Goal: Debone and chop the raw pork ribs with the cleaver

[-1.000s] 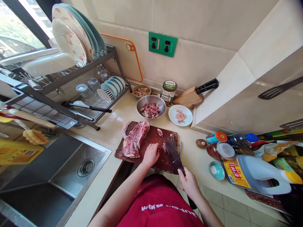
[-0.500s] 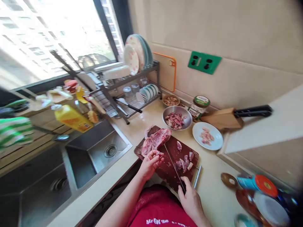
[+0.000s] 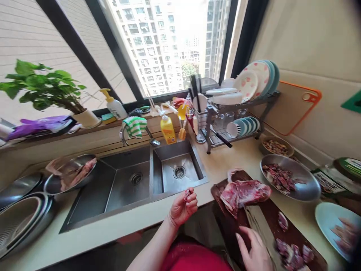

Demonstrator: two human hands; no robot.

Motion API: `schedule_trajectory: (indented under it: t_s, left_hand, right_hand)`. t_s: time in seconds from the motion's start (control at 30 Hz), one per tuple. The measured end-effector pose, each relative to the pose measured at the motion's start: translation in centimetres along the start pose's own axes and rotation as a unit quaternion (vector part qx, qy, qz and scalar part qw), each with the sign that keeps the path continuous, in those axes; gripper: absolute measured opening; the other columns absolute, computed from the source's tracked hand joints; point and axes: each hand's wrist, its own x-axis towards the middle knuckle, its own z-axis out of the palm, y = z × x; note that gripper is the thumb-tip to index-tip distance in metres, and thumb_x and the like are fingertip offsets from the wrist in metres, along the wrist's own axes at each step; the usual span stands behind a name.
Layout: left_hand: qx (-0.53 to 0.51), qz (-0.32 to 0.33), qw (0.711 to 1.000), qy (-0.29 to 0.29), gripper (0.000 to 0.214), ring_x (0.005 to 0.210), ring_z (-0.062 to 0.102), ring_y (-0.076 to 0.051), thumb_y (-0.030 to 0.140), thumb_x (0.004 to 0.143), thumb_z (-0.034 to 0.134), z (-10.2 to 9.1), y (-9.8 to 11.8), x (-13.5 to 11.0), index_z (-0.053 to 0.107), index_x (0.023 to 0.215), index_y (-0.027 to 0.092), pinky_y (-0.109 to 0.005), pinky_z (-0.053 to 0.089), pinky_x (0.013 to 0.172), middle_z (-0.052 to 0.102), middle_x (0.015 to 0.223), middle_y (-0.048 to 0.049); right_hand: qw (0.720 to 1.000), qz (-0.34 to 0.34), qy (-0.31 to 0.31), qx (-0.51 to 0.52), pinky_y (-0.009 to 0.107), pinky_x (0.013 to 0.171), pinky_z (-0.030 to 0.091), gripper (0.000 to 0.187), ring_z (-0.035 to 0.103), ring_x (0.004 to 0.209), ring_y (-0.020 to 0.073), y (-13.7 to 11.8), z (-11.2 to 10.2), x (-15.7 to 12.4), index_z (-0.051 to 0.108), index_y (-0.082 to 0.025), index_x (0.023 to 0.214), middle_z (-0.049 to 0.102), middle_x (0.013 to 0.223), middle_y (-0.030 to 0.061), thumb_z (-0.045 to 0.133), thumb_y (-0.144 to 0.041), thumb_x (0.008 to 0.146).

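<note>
My left hand (image 3: 183,210) is raised over the counter's front edge near the sink, its fingers closed around a small scrap of meat (image 3: 187,194). Low over the cutting board, my right hand (image 3: 255,249) has its fingers stretched out beside a knife. The broad blade of the knife (image 3: 258,222) lies flat on the brown cutting board (image 3: 225,218); its handle is hidden. A large piece of raw meat (image 3: 245,194) rests at the board's far end. Cut meat chunks (image 3: 293,253) lie at its near right, with a single slice (image 3: 282,221) above them.
Beyond the board's right side are a metal bowl of cut meat (image 3: 306,186) and a white plate (image 3: 324,216) with pale pieces. A double sink (image 3: 152,177) lies left. Further left, another metal bowl (image 3: 53,184) holds meat. A dish rack (image 3: 210,131) stands behind.
The view has swung left, showing more sink and the windowsill plant. My left hand has moved off the board with the scrap. The knife has turned from edge-on to flat; my right fingers have straightened.
</note>
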Motion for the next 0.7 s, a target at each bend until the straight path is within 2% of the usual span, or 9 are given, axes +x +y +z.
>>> schedule_trajectory:
  t_s: [0.07, 0.17, 0.23, 0.3, 0.4, 0.53, 0.6, 0.7]
  left_hand:
    - [0.007, 0.018, 1.000, 0.007, 0.015, 0.049, 0.029, -0.003, 0.028, 0.079, 0.056, -1.4, 3.3, -1.1, 0.053, 0.090, 0.018, -0.017, 0.026, 0.047, 0.031, 0.065, 0.0041]
    - [0.023, 0.047, 0.998, 0.034, 0.020, 0.051, 0.031, -0.004, 0.034, 0.082, 0.051, -3.7, 9.3, -3.0, 0.054, 0.094, 0.019, -0.018, 0.027, 0.049, 0.035, 0.069, 0.0026]
    - [0.038, 0.067, 0.995, 0.059, 0.028, 0.054, 0.033, -0.005, 0.041, 0.083, 0.047, -5.2, 13.5, -4.4, 0.055, 0.097, 0.018, -0.019, 0.029, 0.051, 0.038, 0.072, 0.0011]
    - [0.056, 0.091, 0.991, 0.080, 0.029, 0.056, 0.035, -0.006, 0.041, 0.082, 0.048, -6.8, 17.7, -5.7, 0.056, 0.098, 0.018, -0.020, 0.030, 0.052, 0.040, 0.074, 0.0002]
    - [0.083, 0.115, 0.985, 0.095, 0.021, 0.058, 0.039, -0.006, 0.026, 0.079, 0.053, -9.2, 23.2, -7.1, 0.056, 0.098, 0.017, -0.020, 0.031, 0.053, 0.042, 0.074, 0.0006]
    - [0.115, 0.104, 0.982, 0.108, 0.027, 0.062, 0.048, -0.008, 0.019, 0.075, 0.053, -12.6, 29.4, -7.1, 0.055, 0.102, 0.016, -0.022, 0.035, 0.058, 0.050, 0.078, -0.0012]
    - [0.145, 0.088, 0.978, 0.122, 0.030, 0.064, 0.053, -0.009, 0.018, 0.073, 0.053, -14.3, 32.0, -6.5, 0.054, 0.102, 0.016, -0.023, 0.037, 0.060, 0.055, 0.082, -0.0032]
    - [0.199, 0.067, 0.967, 0.146, 0.029, 0.061, 0.055, -0.010, 0.020, 0.072, 0.054, -16.5, 35.0, -5.1, 0.052, 0.100, 0.016, -0.022, 0.036, 0.058, 0.060, 0.079, -0.0041]
  right_hand:
    - [0.995, -0.038, -0.051, 0.071, 0.034, 0.078, 0.049, 0.030, 0.060, 0.089, 0.0216, -6.5, 2.6, 3.8, 0.058, -0.021, 0.094, 0.063, 0.095, 0.0102, 0.039, -0.042, 0.084]
    - [0.974, -0.133, -0.140, 0.115, 0.030, 0.077, 0.048, 0.026, 0.059, 0.087, 0.0188, -15.7, 7.9, 9.0, 0.057, -0.020, 0.097, 0.061, 0.096, 0.0092, 0.038, -0.035, 0.087]
    - [0.964, -0.179, -0.177, 0.084, 0.027, 0.075, 0.048, 0.023, 0.059, 0.086, 0.0169, -20.6, 11.8, 12.3, 0.056, -0.019, 0.097, 0.061, 0.096, 0.0082, 0.040, -0.031, 0.086]
    - [0.961, -0.197, -0.194, -0.006, 0.024, 0.076, 0.046, 0.021, 0.058, 0.087, 0.0152, -24.5, 15.5, 15.8, 0.056, -0.018, 0.099, 0.060, 0.099, 0.0067, 0.042, -0.029, 0.086]
    - [0.954, -0.200, -0.186, -0.127, 0.026, 0.080, 0.043, 0.028, 0.054, 0.096, 0.0174, -29.6, 20.4, 21.6, 0.051, -0.018, 0.111, 0.055, 0.109, 0.0084, 0.044, -0.028, 0.086]
    - [0.946, -0.198, -0.170, -0.193, 0.031, 0.081, 0.040, 0.044, 0.049, 0.104, 0.0230, -35.6, 26.0, 28.8, 0.037, -0.014, 0.127, 0.047, 0.118, 0.0153, 0.044, -0.028, 0.086]
    - [0.936, -0.203, -0.180, -0.222, 0.030, 0.080, 0.040, 0.046, 0.050, 0.103, 0.0231, -37.7, 28.3, 31.3, 0.035, -0.014, 0.128, 0.050, 0.115, 0.0154, 0.046, -0.027, 0.085]
    - [0.918, -0.213, -0.207, -0.262, 0.028, 0.075, 0.042, 0.043, 0.056, 0.094, 0.0210, -39.2, 30.9, 33.6, 0.036, -0.015, 0.128, 0.056, 0.105, 0.0135, 0.041, -0.020, 0.086]
